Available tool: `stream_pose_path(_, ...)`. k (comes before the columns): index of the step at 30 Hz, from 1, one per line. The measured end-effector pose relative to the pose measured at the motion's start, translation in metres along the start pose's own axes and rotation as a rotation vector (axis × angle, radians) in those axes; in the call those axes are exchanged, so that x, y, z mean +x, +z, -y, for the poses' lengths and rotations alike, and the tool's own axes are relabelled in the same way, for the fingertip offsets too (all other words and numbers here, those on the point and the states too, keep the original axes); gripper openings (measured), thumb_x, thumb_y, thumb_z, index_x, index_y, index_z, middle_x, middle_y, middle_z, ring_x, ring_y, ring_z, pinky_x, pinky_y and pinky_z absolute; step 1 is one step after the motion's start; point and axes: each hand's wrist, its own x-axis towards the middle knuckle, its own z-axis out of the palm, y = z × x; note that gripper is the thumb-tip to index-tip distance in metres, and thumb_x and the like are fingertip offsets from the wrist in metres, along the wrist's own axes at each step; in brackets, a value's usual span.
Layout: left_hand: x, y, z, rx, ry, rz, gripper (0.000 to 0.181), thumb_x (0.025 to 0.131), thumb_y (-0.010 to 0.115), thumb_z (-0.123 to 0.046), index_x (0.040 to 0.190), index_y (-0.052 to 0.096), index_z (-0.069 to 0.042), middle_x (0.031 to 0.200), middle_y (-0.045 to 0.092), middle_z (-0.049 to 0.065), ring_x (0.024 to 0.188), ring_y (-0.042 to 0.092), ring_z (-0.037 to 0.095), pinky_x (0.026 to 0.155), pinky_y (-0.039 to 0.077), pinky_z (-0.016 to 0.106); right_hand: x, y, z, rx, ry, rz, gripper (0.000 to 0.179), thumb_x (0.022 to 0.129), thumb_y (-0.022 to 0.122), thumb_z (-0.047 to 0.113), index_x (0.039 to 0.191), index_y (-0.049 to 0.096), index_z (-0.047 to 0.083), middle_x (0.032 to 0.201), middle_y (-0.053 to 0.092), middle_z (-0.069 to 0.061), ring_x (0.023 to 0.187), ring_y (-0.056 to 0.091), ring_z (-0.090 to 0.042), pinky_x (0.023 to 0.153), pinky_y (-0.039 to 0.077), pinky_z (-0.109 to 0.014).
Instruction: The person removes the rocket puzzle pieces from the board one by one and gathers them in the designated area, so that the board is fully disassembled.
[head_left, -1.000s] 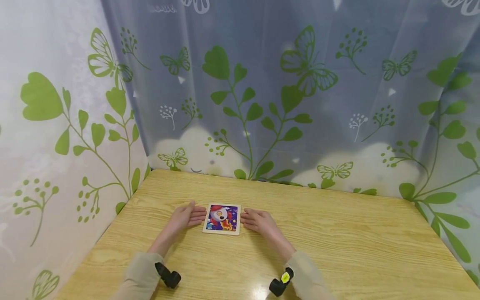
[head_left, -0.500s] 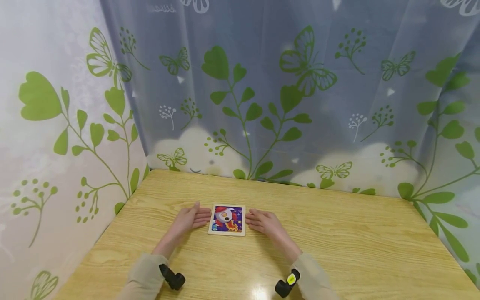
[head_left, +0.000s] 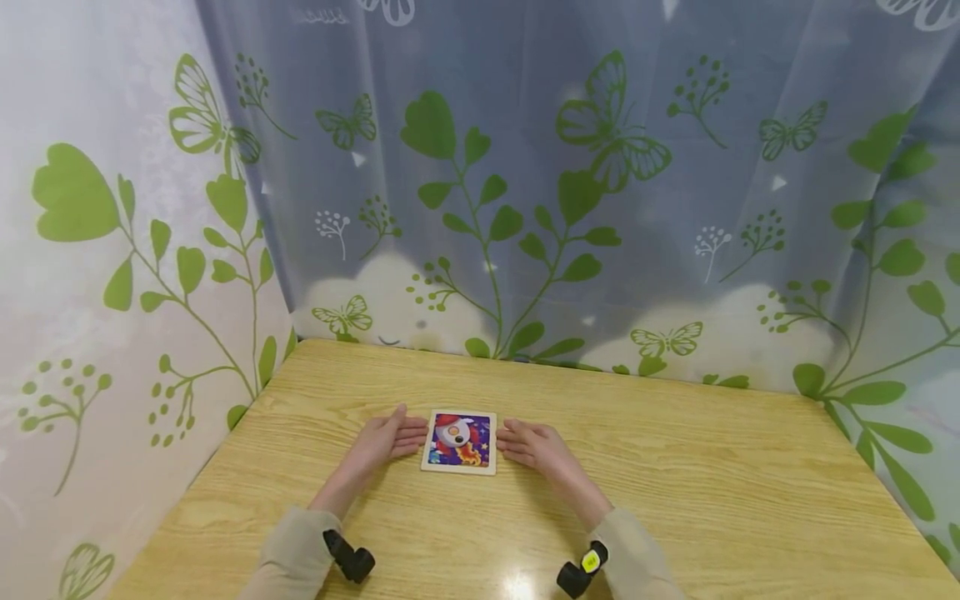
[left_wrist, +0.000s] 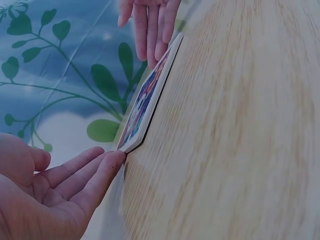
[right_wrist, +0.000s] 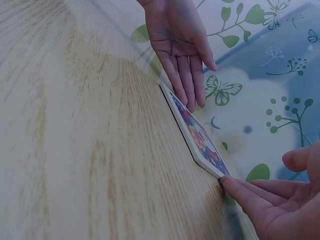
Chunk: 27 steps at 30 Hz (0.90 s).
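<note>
A square picture board (head_left: 459, 442) with a pale wooden rim lies flat on the table, its purple picture showing a red and white rocket with flames. My left hand (head_left: 385, 439) is at the board's left side, fingers straight and thumb raised. On the opposite side, my right hand (head_left: 537, 448) points its straight fingers inward. In the left wrist view, fingertips of the left hand (left_wrist: 65, 195) touch a corner of the board (left_wrist: 145, 105). The right wrist view has fingertips of the right hand (right_wrist: 275, 200) meeting the near corner of the board (right_wrist: 200, 140).
The wood-grain table (head_left: 675, 483) extends around both hands. Behind it hangs a blue-grey curtain (head_left: 525, 167) printed with green leaves and butterflies, and a pale printed curtain (head_left: 90, 317) hangs at the left. Each wrist wears a small black camera (head_left: 350, 557).
The board has slid a little to the right across the table, and both hands have shifted right along with it. Their fingers stay straight at its two sides.
</note>
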Motion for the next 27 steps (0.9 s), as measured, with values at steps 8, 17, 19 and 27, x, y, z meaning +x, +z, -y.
stream_pose_path(8,0.001,0.006,0.0,0.017,0.006,-0.003,0.057,0.113,0.03,-0.032,0.132,0.059,0.013,0.129,0.064,0.029,0.12,0.064,0.036,0.097,0.056,0.036,-0.005,-0.004,0.001,0.005,0.004,-0.014,0.049,0.111,0.042,0.021,0.141,0.043,-0.018,0.138,0.055,-0.034,0.126,0.059,-0.04,0.105,0.051,-0.041)
stream_pose_path(17,0.002,0.013,0.001,0.012,0.005,-0.002,0.056,0.113,0.03,-0.031,0.13,0.061,0.012,0.127,0.065,0.029,0.119,0.065,0.036,0.096,0.057,0.035,-0.01,-0.01,0.002,-0.004,0.003,-0.007,0.05,0.111,0.041,0.02,0.142,0.042,-0.018,0.14,0.053,-0.035,0.128,0.057,-0.041,0.107,0.049,-0.042)
stream_pose_path(19,0.0,0.013,0.0,0.02,0.009,0.006,0.056,0.114,0.03,-0.031,0.13,0.06,0.013,0.128,0.064,0.029,0.121,0.064,0.036,0.096,0.056,0.036,-0.011,-0.012,0.002,-0.007,0.004,-0.003,0.05,0.111,0.04,0.02,0.143,0.041,-0.018,0.14,0.053,-0.035,0.129,0.057,-0.041,0.107,0.049,-0.042)
stream_pose_path(27,-0.001,0.019,-0.001,0.012,0.034,0.031,0.058,0.113,0.03,-0.032,0.131,0.059,0.015,0.13,0.062,0.032,0.121,0.063,0.039,0.098,0.055,0.041,-0.013,-0.019,0.0,-0.006,0.008,0.007,0.05,0.112,0.038,0.021,0.145,0.039,-0.017,0.142,0.051,-0.034,0.131,0.055,-0.041,0.107,0.049,-0.041)
